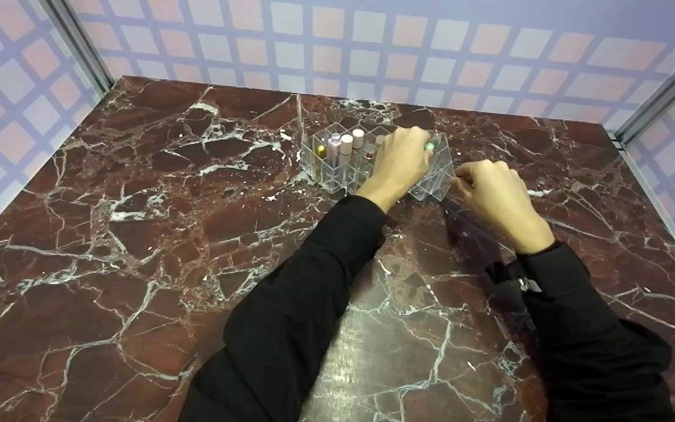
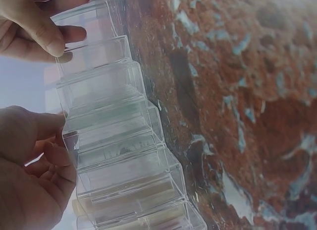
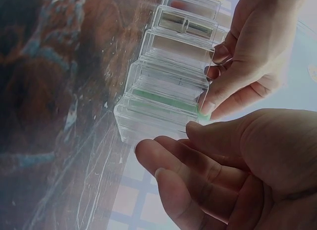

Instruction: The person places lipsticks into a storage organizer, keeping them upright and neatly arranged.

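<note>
A clear, many-celled organizer (image 1: 440,186) stands on the marbled table, with small capped tubes upright in its cells. My left hand (image 1: 403,153) reaches over its right half, back of the hand upward. Its thumb and fingertips pinch the top of a green-capped tube (image 3: 204,114), whose green body shows inside a cell in the right wrist view. My right hand (image 1: 497,190) hovers by the organizer's right end, its fingers (image 3: 173,190) loosely bent with nothing in them. In the left wrist view the right hand (image 2: 37,29) is beside the organizer's far rim.
Left of my left hand, the organizer holds two white-capped tubes (image 1: 346,143), a pinkish tube (image 1: 334,149) and a yellow-topped one (image 1: 320,152). The dark red marbled table (image 1: 156,281) spreads around it. Checkered panels (image 1: 326,55) with metal corner posts (image 1: 82,50) enclose the back and sides.
</note>
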{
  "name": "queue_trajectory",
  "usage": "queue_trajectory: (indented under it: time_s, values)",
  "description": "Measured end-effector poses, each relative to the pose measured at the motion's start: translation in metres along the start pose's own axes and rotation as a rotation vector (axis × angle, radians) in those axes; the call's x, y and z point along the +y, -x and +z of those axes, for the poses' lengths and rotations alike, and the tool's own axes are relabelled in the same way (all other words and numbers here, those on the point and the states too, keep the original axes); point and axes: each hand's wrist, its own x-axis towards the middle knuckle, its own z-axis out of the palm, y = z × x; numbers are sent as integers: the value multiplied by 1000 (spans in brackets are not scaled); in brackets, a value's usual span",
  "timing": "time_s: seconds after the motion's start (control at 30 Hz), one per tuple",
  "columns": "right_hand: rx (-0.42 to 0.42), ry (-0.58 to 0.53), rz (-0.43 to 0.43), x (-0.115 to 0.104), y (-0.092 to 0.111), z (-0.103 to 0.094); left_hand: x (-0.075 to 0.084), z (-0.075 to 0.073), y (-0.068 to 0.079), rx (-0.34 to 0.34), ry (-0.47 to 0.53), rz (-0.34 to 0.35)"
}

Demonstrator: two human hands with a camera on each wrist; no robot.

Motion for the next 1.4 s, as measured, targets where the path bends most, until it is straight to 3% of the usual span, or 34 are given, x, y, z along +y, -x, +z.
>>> queue_trajectory:
  time_s: [0.7, 1.4]
  values:
    - [5, 11, -4, 1, 0, 1, 2, -1, 1, -8, -49, -2]
    - [-2, 12, -7, 3, 0, 2, 1, 0, 5, 10, -21, 17]
